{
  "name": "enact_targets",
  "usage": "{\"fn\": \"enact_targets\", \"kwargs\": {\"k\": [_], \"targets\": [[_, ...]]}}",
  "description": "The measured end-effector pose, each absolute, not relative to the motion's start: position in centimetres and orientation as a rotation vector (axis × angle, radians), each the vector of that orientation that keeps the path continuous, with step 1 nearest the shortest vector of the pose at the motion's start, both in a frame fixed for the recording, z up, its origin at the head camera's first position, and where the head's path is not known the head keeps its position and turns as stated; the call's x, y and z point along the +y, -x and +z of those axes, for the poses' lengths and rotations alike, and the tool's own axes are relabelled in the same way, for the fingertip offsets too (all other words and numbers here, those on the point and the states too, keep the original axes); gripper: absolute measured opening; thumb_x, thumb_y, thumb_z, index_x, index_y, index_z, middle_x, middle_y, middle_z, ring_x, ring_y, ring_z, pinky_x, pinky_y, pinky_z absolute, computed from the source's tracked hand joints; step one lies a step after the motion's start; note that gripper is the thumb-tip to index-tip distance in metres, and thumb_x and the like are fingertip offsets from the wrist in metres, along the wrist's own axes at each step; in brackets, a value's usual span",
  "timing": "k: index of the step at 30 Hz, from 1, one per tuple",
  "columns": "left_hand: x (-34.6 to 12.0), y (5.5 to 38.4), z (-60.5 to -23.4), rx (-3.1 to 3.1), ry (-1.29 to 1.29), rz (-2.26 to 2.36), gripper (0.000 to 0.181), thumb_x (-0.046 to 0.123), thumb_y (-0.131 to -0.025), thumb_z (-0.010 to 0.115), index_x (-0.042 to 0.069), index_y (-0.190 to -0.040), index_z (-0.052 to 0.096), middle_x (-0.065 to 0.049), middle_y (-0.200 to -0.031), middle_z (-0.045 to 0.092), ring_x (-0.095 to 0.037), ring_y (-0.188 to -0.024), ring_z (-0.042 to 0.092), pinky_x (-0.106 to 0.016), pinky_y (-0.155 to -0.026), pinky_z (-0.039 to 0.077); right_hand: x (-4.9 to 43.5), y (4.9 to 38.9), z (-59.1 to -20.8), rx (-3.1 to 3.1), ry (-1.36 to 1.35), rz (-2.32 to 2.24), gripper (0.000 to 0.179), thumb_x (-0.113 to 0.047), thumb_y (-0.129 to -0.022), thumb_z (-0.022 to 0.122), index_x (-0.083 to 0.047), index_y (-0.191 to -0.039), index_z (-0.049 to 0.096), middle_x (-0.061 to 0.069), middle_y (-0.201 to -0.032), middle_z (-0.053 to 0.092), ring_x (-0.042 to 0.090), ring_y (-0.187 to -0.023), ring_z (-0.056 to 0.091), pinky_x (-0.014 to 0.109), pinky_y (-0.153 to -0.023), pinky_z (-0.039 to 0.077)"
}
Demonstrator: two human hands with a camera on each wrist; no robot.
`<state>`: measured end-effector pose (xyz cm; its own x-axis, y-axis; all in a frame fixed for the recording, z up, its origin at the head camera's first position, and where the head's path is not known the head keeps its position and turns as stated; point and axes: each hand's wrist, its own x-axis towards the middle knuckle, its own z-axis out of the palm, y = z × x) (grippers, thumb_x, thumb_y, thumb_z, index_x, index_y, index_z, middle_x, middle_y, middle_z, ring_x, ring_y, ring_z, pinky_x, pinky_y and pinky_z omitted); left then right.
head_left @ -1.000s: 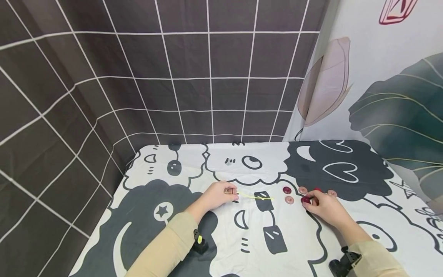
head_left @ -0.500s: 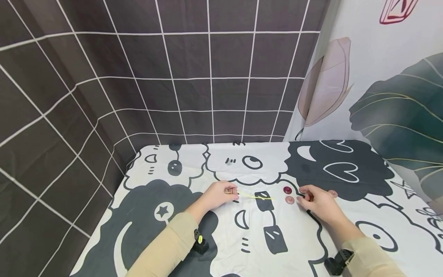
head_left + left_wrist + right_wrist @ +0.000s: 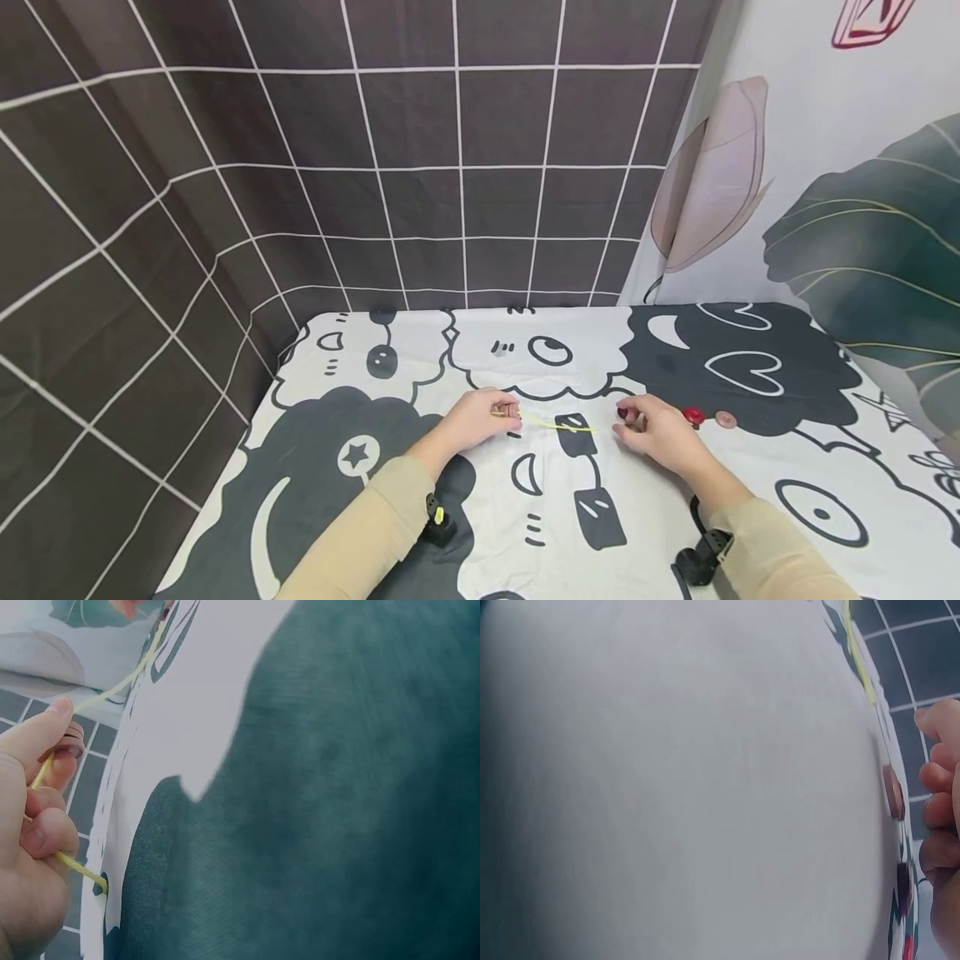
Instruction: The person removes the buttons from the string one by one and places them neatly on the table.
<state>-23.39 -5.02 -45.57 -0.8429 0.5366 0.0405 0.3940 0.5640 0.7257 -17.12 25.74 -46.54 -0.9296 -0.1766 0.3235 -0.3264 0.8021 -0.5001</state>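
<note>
In the head view my left hand [image 3: 480, 415] pinches a yellow cord [image 3: 562, 427], its free length stretching right above the sheet. Close up in the left wrist view, pinkish-brown buttons [image 3: 73, 739] sit between thumb and finger, with the cord [image 3: 124, 685] running past them. My right hand [image 3: 660, 433] hovers over loose buttons, thumb and forefinger apart; nothing shows between them. A dark red button [image 3: 622, 412] lies by its forefinger tip. The right wrist view shows a pinkish button [image 3: 894, 793] and a dark button [image 3: 904, 889] beside the fingers; other buttons are hidden.
A red button [image 3: 693, 415] and a pink button [image 3: 725, 419] lie right of the right hand. The patterned sheet [image 3: 540, 533] covers the surface. A dark gridded cloth [image 3: 420, 200] hangs behind and left, a leaf-print cloth [image 3: 810, 125] at right.
My right hand has moved left from the dark red button it touched a second ago, toward the left-hand buttons. The red and pink buttons at right show again. My left hand stays put.
</note>
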Motion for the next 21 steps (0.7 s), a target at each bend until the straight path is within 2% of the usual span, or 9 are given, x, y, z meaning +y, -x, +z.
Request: {"fn": "enact_targets", "kwargs": {"k": [3, 7, 10, 13, 16, 21], "targets": [[-5.0, 23.4, -45.6, 2.617, -0.784, 1.131, 0.023, 0.028, -0.082, 0.072, 0.014, -0.099, 0.069, 0.009, -0.090, 0.059, -0.011, -0.086, 0.054, -0.029, -0.081, 0.044, 25.2, 17.3, -46.7, -2.714, -0.414, 0.824, 0.029, -0.012, -0.075, 0.075, -0.002, -0.100, 0.065, -0.006, -0.079, 0.053, 0.007, -0.067, 0.047, 0.026, -0.059, 0.042], [-4.9, 23.5, -45.7, 2.612, -0.788, 1.134, 0.013, 0.028, -0.082, 0.072, 0.019, -0.091, 0.068, 0.010, -0.086, 0.058, -0.010, -0.082, 0.053, -0.028, -0.077, 0.043, 24.6, 17.6, -46.7, -2.722, -0.431, 0.799, 0.031, -0.013, -0.074, 0.074, -0.003, -0.102, 0.065, -0.006, -0.080, 0.056, 0.008, -0.068, 0.049, 0.030, -0.064, 0.043], [-5.0, 23.4, -45.7, 2.605, -0.790, 1.136, 0.010, 0.028, -0.083, 0.071, 0.021, -0.087, 0.067, 0.011, -0.084, 0.057, -0.009, -0.081, 0.052, -0.027, -0.076, 0.042, 24.1, 17.8, -46.5, -2.759, -0.444, 0.766, 0.034, -0.016, -0.075, 0.074, -0.004, -0.106, 0.065, -0.005, -0.082, 0.059, 0.007, -0.068, 0.049, 0.034, -0.066, 0.039], [-5.0, 23.4, -45.6, 2.600, -0.794, 1.135, 0.009, 0.029, -0.083, 0.070, 0.021, -0.087, 0.066, 0.010, -0.082, 0.057, -0.010, -0.078, 0.052, -0.027, -0.073, 0.042, 23.4, 18.0, -46.2, -2.783, -0.470, 0.769, 0.037, -0.019, -0.076, 0.073, -0.004, -0.109, 0.064, -0.004, -0.086, 0.061, 0.005, -0.065, 0.048, 0.030, -0.063, 0.037], [-5.1, 23.3, -45.6, 2.606, -0.802, 1.145, 0.010, 0.029, -0.085, 0.069, 0.019, -0.088, 0.066, 0.009, -0.082, 0.057, -0.009, -0.076, 0.051, -0.026, -0.072, 0.042, 22.8, 18.0, -46.1, -2.783, -0.494, 0.815, 0.039, -0.019, -0.076, 0.073, -0.003, -0.111, 0.063, -0.002, -0.089, 0.063, 0.004, -0.064, 0.047, 0.026, -0.058, 0.039], [-5.0, 23.4, -45.7, 2.618, -0.803, 1.157, 0.009, 0.028, -0.085, 0.068, 0.020, -0.086, 0.065, 0.009, -0.082, 0.056, -0.009, -0.075, 0.051, -0.025, -0.070, 0.042, 21.9, 18.2, -46.1, -2.786, -0.527, 0.842, 0.041, -0.019, -0.077, 0.073, -0.003, -0.113, 0.063, -0.002, -0.091, 0.064, 0.003, -0.064, 0.047, 0.025, -0.059, 0.041]]}}
